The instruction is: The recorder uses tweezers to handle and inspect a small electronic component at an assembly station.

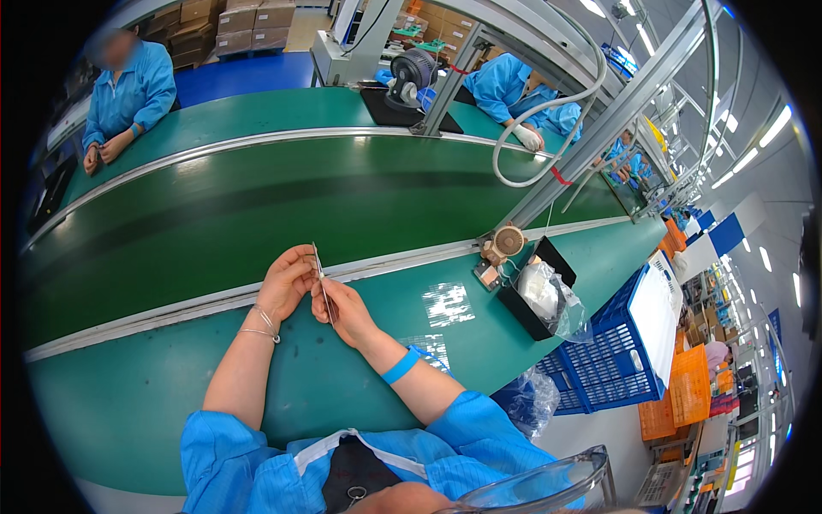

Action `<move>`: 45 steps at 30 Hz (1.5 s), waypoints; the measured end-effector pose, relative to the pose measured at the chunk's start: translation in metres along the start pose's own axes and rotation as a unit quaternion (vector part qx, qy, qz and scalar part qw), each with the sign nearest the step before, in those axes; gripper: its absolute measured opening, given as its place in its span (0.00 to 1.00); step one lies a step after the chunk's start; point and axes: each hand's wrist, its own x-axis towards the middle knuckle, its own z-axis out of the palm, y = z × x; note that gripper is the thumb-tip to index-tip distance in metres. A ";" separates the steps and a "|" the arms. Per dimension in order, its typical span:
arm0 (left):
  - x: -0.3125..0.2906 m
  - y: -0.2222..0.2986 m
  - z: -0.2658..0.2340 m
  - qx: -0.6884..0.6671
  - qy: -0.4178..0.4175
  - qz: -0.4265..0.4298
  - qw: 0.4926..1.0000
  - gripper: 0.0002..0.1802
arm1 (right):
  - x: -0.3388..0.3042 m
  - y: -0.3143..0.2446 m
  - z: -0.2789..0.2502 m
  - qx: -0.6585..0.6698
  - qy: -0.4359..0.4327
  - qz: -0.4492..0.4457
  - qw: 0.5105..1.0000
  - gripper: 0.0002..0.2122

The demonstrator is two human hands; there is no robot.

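A thin flat piece (324, 289), seen nearly edge-on, stands upright between my two hands; its exact kind cannot be made out. My left hand (288, 284) pinches it from the left with bent fingers, and a metal bracelet circles that wrist. From the right, my right hand (348, 313) grips the same piece near its lower end; a blue band (401, 366) with a cord is on this wrist. Both hands hover over the near edge of the green conveyor belt (257, 197), above its metal rail (171, 314).
On the green bench (377, 411) lie two whitish patterned sheets (448, 304). Right of them are a small brown fan (508, 241), a black box (524, 313) with plastic bags, and a blue crate (599, 368). A metal post (582, 154) rises beyond. Two co-workers (141, 81) sit across the belt.
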 end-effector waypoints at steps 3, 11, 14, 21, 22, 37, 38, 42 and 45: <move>0.000 0.000 0.001 0.003 -0.004 0.001 1.000 0.13 | 0.000 0.000 0.000 -0.002 0.006 0.002 1.000 0.14; 0.000 0.000 0.002 0.000 0.013 0.002 1.000 0.16 | 0.000 -0.002 0.001 0.003 0.023 0.008 1.000 0.15; 0.001 0.000 0.002 -0.003 0.020 -0.001 1.000 0.16 | 0.001 0.000 0.000 0.017 0.017 -0.001 1.000 0.16; 0.002 -0.001 -0.002 0.007 0.009 -0.001 1.000 0.16 | 0.001 0.000 -0.001 0.026 0.013 -0.005 1.000 0.16; 0.002 -0.001 -0.003 0.008 0.003 0.001 1.000 0.15 | 0.001 0.000 0.000 0.026 0.013 -0.004 1.000 0.16; 0.000 0.000 -0.003 0.020 -0.023 -0.014 0.999 0.15 | 0.001 -0.001 -0.001 0.019 0.006 0.000 1.000 0.16; 0.000 0.000 -0.004 0.020 -0.022 -0.013 0.999 0.15 | 0.001 -0.001 -0.001 0.019 0.005 0.000 1.000 0.16; 0.001 0.000 -0.004 0.021 -0.018 -0.014 1.000 0.16 | 0.001 -0.002 0.000 0.020 0.012 0.007 1.000 0.15; 0.000 0.001 0.003 0.019 -0.012 -0.012 1.000 0.17 | 0.001 -0.003 0.000 0.020 0.013 0.005 1.000 0.15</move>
